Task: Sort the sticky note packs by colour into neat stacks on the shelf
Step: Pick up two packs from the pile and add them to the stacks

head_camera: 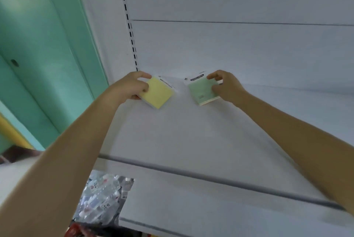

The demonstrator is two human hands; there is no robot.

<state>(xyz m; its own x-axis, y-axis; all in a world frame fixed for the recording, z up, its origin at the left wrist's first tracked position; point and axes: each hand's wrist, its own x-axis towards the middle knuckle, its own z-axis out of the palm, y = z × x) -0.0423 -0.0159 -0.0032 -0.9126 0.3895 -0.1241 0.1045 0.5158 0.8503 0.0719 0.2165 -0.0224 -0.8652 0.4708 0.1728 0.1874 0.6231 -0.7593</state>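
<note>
Near the back of the white shelf, left hand grips a yellow sticky note pack by its left edge; right hand pinches a green sticky note pack by its right edge. Packs lie apart, side by side.

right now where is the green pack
Head view: the green pack is on the shelf, gripped by the right hand, right of the yellow pack.

Yellow sticky note pack: square, wrapped, lying turned diagonally at rear left of white shelf. Green sticky note pack: square, labelled header, apart to its right.
</note>
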